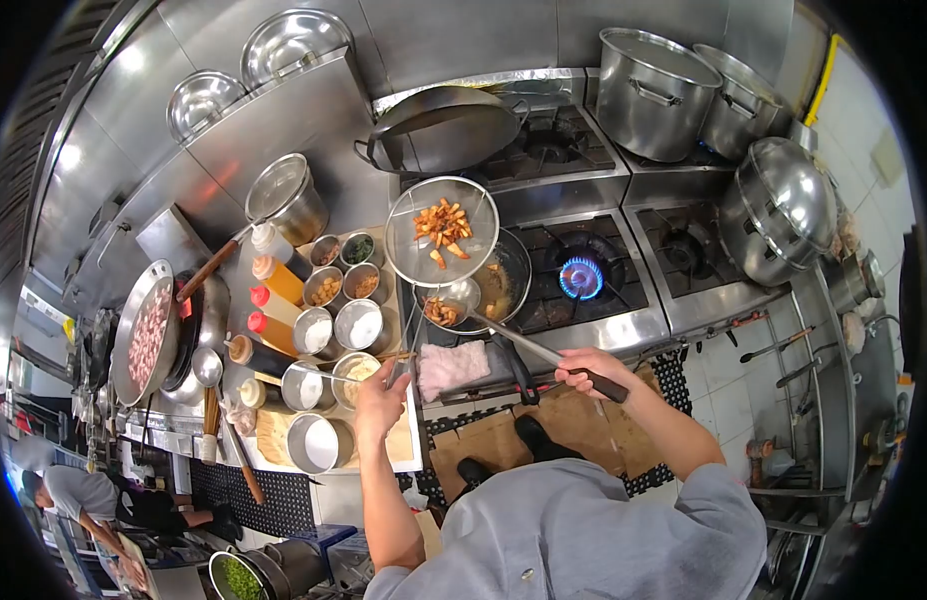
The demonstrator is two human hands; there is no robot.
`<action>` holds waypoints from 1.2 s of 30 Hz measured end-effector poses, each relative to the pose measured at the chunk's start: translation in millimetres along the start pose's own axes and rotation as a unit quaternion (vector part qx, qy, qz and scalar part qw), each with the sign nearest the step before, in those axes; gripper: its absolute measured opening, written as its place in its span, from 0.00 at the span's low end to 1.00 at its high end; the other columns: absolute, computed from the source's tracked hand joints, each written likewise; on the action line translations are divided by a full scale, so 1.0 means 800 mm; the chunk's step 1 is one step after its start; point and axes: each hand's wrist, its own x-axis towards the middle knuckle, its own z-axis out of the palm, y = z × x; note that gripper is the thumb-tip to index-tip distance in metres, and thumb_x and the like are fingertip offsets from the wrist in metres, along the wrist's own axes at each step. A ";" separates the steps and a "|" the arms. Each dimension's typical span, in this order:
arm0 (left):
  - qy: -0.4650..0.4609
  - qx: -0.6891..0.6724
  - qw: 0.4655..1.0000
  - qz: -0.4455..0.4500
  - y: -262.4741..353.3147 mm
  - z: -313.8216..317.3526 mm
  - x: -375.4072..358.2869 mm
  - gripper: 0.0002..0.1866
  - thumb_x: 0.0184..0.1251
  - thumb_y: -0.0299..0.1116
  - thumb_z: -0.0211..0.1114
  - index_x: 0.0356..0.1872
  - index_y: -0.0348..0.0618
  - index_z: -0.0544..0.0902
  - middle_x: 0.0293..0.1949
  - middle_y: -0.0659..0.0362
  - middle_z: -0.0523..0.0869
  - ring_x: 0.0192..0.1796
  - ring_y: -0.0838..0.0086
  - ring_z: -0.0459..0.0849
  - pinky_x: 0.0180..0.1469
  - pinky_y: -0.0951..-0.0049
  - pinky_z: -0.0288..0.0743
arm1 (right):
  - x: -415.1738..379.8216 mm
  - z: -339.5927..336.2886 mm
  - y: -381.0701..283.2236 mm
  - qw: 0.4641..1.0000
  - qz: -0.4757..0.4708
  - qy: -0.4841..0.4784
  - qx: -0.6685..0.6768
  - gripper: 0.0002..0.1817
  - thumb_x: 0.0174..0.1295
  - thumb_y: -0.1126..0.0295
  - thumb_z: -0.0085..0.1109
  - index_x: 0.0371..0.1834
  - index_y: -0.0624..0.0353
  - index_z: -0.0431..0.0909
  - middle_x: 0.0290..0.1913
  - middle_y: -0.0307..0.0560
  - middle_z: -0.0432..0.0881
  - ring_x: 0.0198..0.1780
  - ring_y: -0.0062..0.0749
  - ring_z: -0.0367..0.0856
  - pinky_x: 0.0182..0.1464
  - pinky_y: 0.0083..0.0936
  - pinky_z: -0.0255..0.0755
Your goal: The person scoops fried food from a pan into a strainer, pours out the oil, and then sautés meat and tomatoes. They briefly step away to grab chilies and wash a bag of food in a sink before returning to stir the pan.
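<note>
The wok point(498, 285) on the stove serves as the landmark here. The right hand point(591, 368) sits below and to the right of the wok, its fingers wrapped closed around the dark grip of a ladle point(453, 305). The ladle's long handle runs diagonally from that hand up and to the left, and its bowl, holding some browned pieces, hangs at the wok's left rim. A round wire strainer point(441, 232) with fried orange-brown pieces hovers just above and left of the wok, overlapping its upper edge; its thin handle drops down toward the left hand point(379, 398), which lies below and well left of the wok. The left fingers appear closed at the handle's end, though the grip itself is too small to make out surely. So the ladle bowl lies far up its axis from the right fingers, directly under the strainer. A pink cloth point(453, 365) rests below the wok, and metal seasoning cups point(335, 310) crowd the tabletop to its left. A blue burner flame point(581, 278) burns to the wok's right.
</note>
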 end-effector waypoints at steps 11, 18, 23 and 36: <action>0.008 0.000 1.000 -0.001 -0.007 -0.009 0.003 0.27 0.64 0.34 0.63 0.64 0.41 0.71 0.18 0.63 0.75 0.17 0.83 0.69 0.21 0.78 0.63 | -0.063 0.018 -0.032 0.994 -0.078 0.074 -0.004 0.10 0.65 0.75 0.52 0.46 0.67 0.65 0.31 0.44 0.74 0.20 0.12 0.67 0.15 0.10 0.60; 0.057 0.075 0.996 0.005 -0.003 -0.020 -0.005 0.26 0.64 0.34 0.63 0.64 0.41 0.72 0.22 0.57 0.79 0.22 0.77 0.75 0.28 0.74 0.69 | -0.103 0.035 -0.052 0.986 -0.116 0.108 -0.049 0.11 0.65 0.75 0.53 0.48 0.66 0.68 0.32 0.42 0.75 0.20 0.11 0.66 0.17 0.11 0.60; 0.093 0.141 0.984 0.055 -0.033 -0.018 0.004 0.26 0.63 0.36 0.64 0.62 0.41 0.73 0.43 0.43 0.85 0.46 0.60 0.85 0.49 0.67 0.75 | -0.126 0.053 -0.064 0.978 -0.132 0.150 -0.065 0.15 0.65 0.75 0.52 0.53 0.67 0.67 0.31 0.42 0.75 0.19 0.12 0.65 0.16 0.11 0.61; -0.006 0.144 0.989 0.020 -0.029 0.019 0.010 0.26 0.61 0.39 0.64 0.59 0.38 0.75 0.51 0.41 0.81 0.57 0.53 0.79 0.58 0.65 0.71 | -0.084 0.103 -0.066 0.910 -0.155 0.188 -0.335 0.31 0.61 0.78 0.56 0.69 0.60 0.62 0.30 0.37 0.75 0.20 0.13 0.67 0.17 0.15 0.63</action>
